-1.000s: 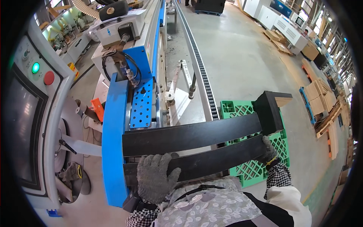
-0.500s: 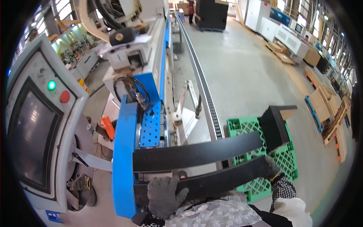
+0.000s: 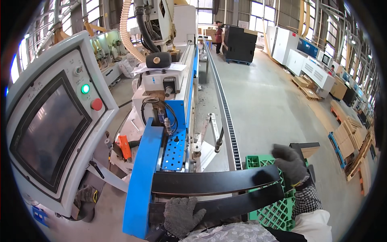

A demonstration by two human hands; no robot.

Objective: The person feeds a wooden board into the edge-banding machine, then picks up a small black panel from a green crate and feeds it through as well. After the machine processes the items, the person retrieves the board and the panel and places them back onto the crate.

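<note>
Two long black flat bars lie side by side, reaching right from the blue machine frame (image 3: 141, 181). My left hand (image 3: 181, 215), in a grey knitted glove, rests palm down on the near black bar (image 3: 238, 205) by its left end, fingers spread. Above the right end of the far black bar (image 3: 213, 181) hovers my right hand (image 3: 289, 163), gloved alike, its fingers extended leftward and slightly blurred. Nothing shows in it, and its shadow falls on the bar. A black panel piece (image 3: 298, 151) stands just behind that hand, partly covered by it.
A green plastic pallet (image 3: 278, 215) lies under the bars' right ends. At left stands a control panel (image 3: 52, 133) with a lit green button. A roller track (image 3: 225, 109) runs away from me. Wooden pallets (image 3: 344, 147) stand at right; a person (image 3: 219, 37) stands far off.
My right hand has left the near bar's right end and risen above the far bar's end. My left hand stays on the near bar. The view has tilted up.
</note>
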